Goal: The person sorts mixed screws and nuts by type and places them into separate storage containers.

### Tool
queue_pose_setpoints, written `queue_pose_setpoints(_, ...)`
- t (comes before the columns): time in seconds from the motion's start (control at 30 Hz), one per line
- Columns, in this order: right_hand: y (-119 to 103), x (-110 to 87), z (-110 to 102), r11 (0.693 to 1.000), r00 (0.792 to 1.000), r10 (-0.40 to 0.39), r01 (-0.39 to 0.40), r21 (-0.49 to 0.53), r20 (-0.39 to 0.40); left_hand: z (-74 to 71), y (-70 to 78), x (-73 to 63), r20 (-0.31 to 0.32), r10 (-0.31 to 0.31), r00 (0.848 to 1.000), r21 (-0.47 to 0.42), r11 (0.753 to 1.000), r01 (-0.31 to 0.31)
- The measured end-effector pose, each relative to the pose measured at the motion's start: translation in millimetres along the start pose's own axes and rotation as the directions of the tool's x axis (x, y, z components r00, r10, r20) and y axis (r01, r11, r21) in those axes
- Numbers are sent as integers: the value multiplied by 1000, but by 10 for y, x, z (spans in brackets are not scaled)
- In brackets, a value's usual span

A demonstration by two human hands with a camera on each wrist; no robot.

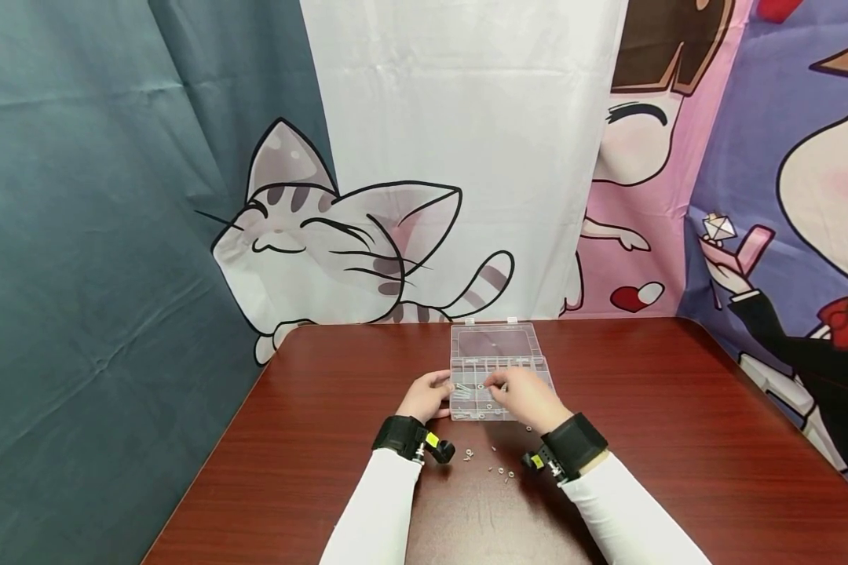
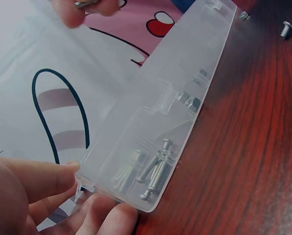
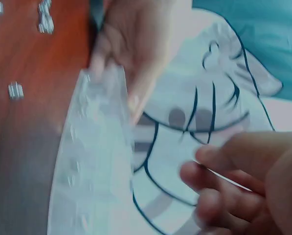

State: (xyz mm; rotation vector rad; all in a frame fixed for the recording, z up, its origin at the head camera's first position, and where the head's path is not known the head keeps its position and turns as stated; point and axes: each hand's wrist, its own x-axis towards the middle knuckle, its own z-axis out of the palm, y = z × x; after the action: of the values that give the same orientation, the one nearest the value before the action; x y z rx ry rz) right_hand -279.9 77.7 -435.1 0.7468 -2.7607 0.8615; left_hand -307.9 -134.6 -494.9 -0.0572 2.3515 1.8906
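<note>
While my left hand (image 1: 426, 395) steadies the box (image 1: 466, 417), my right hand (image 1: 526, 396): thumb and fingertips pinched above its compartments, grasping a small metal piece (image 2: 86, 4); its type, and the exact compartment beneath, I cannot tell.
Left-hand grip: thumb on the upper edge of the box's left end, fingers curled against that same end lower down.
Box: clear plastic, divided inside, resting on the table (image 1: 275, 439), its lid (image 1: 495, 343) folded back on the far side.
Long screws (image 2: 158, 169): several, inside the box at its left end.
Nuts (image 2: 189, 102): a few, inside the box, right of the long screws.
Loose hardware (image 1: 469, 453): small pieces scattered on my side of the box, a short screw (image 2: 286, 30) among them.
Cloth (image 1: 509, 118): cat-printed, hanging beyond the box.
Pinch hazard: so little metal to hold that a rolling fingertip could drop it into a neighbouring compartment or outside the box.
Box hazard: seemingly light; a tug from my left grip or a knock from my right wrist might tip it, mixing its contents.
Loose-hardware hazard: a low sweep of my wrist strap (image 1: 575, 446) could scatter pieces farther from the box.
</note>
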Motion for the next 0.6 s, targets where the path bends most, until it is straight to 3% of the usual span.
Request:
queue_pose_setpoints(0.1, 124, 20, -84, 997, 993, 72, -72, 8, -95, -1, 12, -15, -6, 3, 1000, 18, 1000, -2)
queue_pose_setpoints(0.2, 238, 27, -153, 989, 980, 144, -142, 27, -140, -3, 14, -17, -8, 3, 1000, 25, 1000, -3)
queue_pose_setpoints(0.37, 396, 34, -137, 972, 962, 234, -230, 41, -143, -2, 11, -10, -4, -4, 1000, 15, 1000, 4)
queue_pose_setpoints(0.6, 516, 40, -11, 973, 965, 231, -231, 14, -123, -4, 12, -13, -2, -4, 1000, 10, 1000, 4)
